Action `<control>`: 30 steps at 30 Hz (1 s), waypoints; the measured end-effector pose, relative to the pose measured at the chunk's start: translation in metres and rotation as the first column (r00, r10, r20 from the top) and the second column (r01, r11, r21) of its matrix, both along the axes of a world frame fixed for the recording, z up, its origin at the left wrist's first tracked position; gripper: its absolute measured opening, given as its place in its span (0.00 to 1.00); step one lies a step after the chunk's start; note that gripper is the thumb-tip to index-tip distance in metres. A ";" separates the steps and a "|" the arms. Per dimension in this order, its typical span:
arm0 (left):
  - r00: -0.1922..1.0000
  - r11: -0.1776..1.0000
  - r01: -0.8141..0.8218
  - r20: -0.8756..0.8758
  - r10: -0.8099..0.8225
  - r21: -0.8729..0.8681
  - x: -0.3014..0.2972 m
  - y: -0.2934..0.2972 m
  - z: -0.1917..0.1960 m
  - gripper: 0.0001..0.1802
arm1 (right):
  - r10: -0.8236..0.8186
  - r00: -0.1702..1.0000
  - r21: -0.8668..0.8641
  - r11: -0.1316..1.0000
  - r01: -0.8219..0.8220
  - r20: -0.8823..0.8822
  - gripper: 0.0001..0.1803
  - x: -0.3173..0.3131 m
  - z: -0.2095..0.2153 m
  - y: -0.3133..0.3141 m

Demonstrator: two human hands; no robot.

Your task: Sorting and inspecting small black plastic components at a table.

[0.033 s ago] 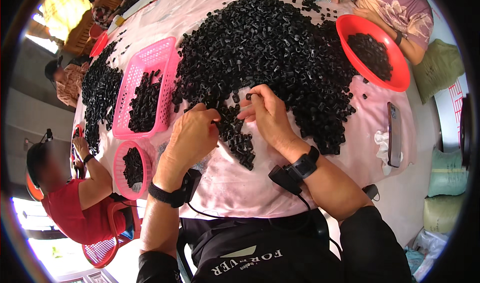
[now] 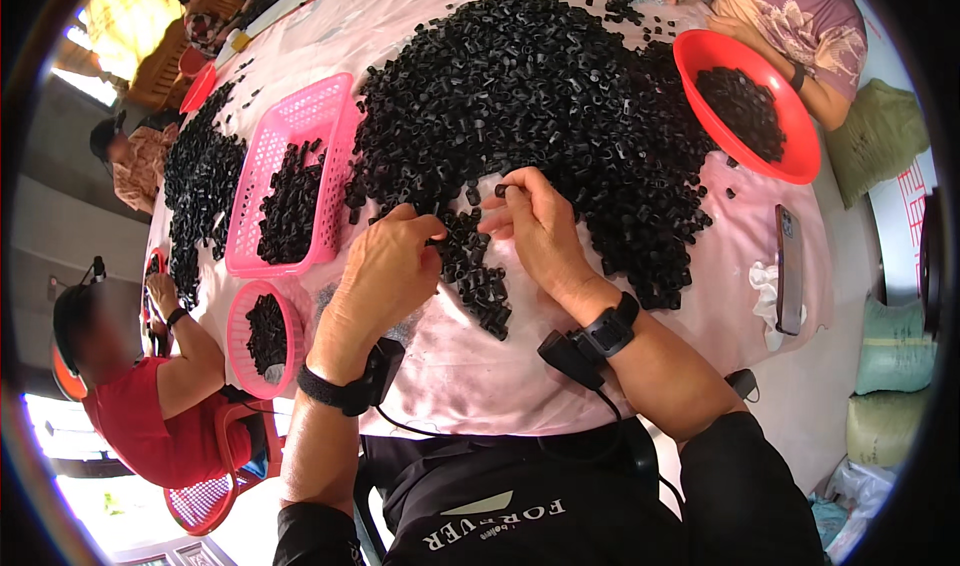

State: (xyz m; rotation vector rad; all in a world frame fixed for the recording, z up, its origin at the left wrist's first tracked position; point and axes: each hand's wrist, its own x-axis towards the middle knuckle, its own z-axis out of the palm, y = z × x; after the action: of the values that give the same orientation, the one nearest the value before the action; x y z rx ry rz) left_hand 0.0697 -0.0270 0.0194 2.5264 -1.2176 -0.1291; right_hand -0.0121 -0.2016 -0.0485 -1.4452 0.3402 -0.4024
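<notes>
A large heap of small black plastic pieces covers the middle of the pink-covered table. My right hand pinches a small black plastic piece between thumb and finger at the heap's near edge. To its left, my left hand is closed, thumb and fingers together; what it holds, if anything, is hidden. Between both hands a small strip of loose black pieces spreads toward me over the cloth.
A pink perforated basket with black pieces stands left of the heap, a round pink basket nearer me. Right are a red bowl, a phone and crumpled tissue. Co-workers sit at left and far right.
My left hand has shifted very slightly, its fingers moving a little. My right hand stays nearly in place, still pinching the black piece.
</notes>
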 end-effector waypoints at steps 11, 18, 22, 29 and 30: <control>0.998 0.997 0.060 -0.010 -0.059 0.056 -0.002 -0.002 -0.003 0.15 | 0.040 0.997 -0.059 0.998 -0.036 0.070 0.12 0.005 -0.010 0.002; 0.999 0.997 0.029 0.017 -0.028 -0.070 -0.003 -0.007 -0.006 0.15 | 0.043 0.994 -0.168 0.986 -0.025 0.105 0.11 0.008 -0.019 -0.002; 0.998 0.999 0.027 0.058 -0.025 -0.030 -0.001 -0.005 -0.011 0.17 | 0.149 0.989 -0.203 0.969 -0.141 0.023 0.11 0.005 -0.013 -0.003; 0.998 0.999 -0.016 0.066 0.018 -0.037 -0.002 -0.012 -0.006 0.20 | 0.034 0.996 -0.070 0.997 -0.029 0.077 0.11 0.003 -0.009 -0.001; 0.996 0.998 -0.011 0.085 0.016 -0.054 -0.002 -0.016 -0.008 0.19 | 0.028 0.998 -0.109 0.994 -0.022 0.052 0.11 0.002 -0.008 -0.002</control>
State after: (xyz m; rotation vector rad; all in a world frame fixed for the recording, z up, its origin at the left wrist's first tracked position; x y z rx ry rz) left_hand 0.0674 -0.0427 0.0119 2.5166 -1.2191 0.0143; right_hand -0.0104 -0.2038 -0.0570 -1.5397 0.2599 -0.4443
